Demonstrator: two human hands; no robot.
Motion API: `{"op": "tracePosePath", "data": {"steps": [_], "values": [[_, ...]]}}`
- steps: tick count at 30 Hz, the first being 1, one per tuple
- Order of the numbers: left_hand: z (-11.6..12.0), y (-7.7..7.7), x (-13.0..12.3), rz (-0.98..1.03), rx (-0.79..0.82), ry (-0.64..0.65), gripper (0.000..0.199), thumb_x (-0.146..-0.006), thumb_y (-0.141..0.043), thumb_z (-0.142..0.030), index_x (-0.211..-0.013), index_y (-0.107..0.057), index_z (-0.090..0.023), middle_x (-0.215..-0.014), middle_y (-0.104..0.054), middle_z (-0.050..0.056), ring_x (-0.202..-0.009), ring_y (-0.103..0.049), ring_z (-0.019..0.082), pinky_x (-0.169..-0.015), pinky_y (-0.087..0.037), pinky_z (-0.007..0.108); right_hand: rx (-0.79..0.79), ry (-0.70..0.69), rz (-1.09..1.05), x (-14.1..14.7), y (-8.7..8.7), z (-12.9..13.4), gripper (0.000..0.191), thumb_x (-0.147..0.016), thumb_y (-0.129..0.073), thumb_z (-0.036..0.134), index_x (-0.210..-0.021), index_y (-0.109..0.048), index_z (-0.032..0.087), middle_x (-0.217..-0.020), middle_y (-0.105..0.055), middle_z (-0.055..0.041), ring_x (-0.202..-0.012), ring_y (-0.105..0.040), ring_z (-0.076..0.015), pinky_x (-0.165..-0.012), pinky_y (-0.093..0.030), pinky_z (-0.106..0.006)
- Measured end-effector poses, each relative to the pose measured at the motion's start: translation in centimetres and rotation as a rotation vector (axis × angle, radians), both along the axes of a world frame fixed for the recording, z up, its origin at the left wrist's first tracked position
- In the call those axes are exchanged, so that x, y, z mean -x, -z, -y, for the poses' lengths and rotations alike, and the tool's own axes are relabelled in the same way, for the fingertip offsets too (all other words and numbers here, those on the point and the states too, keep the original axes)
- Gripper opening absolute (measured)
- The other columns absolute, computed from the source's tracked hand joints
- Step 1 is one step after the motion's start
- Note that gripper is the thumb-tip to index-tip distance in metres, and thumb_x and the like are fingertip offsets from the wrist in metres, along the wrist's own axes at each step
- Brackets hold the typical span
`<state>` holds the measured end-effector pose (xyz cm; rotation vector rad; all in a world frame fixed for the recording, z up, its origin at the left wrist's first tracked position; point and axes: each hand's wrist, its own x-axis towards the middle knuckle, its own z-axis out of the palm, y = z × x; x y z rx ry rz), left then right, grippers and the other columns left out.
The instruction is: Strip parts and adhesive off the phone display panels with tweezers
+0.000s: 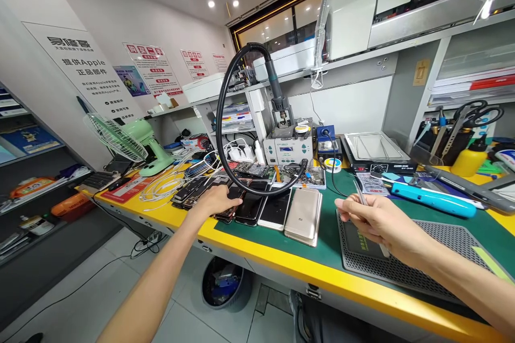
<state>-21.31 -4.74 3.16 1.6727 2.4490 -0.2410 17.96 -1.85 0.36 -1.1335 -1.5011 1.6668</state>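
Note:
My left hand [219,201] reaches over a row of phones and opened phone parts, its thumb stretched out to the right. Its other fingers point down and are partly hidden, so I cannot tell whether they touch the opened phone parts [196,188] below. Right of that hand lie a black phone [250,209], a white-framed phone [276,209] with a dark screen and a gold phone [303,214], back up. My right hand [372,220] is closed around slim metal tweezers [361,194], pointed end up, above a grey perforated mat [434,236].
A black hose [219,118] loops from the hot-air station [287,149] over the phones. White cables [161,185] and a green fan [140,139] stand left. A blue-handled tool [432,199] and yellow bottle [469,158] are at right. Below the yellow table edge [273,262] is a bin [226,284].

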Motion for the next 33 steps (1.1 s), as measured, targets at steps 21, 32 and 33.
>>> {"op": "tracePosePath", "data": {"steps": [21, 32, 33], "values": [[0.4, 0.6, 0.7, 0.068, -0.073, 0.009, 0.039, -0.095, -0.063, -0.039, -0.127, -0.059, -0.019, -0.129, -0.062, 0.011, -0.110, -0.064, 0.025, -0.092, -0.056, 0.047, 0.000, -0.003, 0.009, -0.1, 0.3, 0.0, 0.045, -0.083, -0.070, 0.059, -0.070, -0.060, 0.017, -0.051, -0.027, 0.0098, -0.047, -0.015, -0.0062, -0.045, -0.007, -0.026], [1.2, -3.0, 4.7, -0.017, -0.058, -0.068, 0.036, -0.095, -0.061, -0.041, -0.121, -0.063, -0.017, -0.121, -0.065, 0.009, -0.104, -0.066, 0.024, -0.088, -0.057, 0.045, 0.006, 0.002, 0.014, -0.2, 0.7, -0.2, 0.046, -0.086, -0.066, 0.060, -0.071, -0.061, 0.017, -0.052, -0.027, 0.0093, -0.048, -0.014, -0.0073, -0.045, -0.008, -0.027], [1.2, -3.4, 5.4, -0.023, -0.050, -0.086, 0.035, -0.095, -0.062, -0.041, -0.121, -0.063, -0.017, -0.122, -0.065, 0.009, -0.104, -0.066, 0.024, -0.089, -0.057, 0.045, 0.008, 0.002, 0.016, -0.2, 0.6, -0.1, 0.046, -0.087, -0.064, 0.061, -0.071, -0.061, 0.017, -0.052, -0.027, 0.0093, -0.048, -0.014, -0.0075, -0.046, -0.008, -0.027]]}}
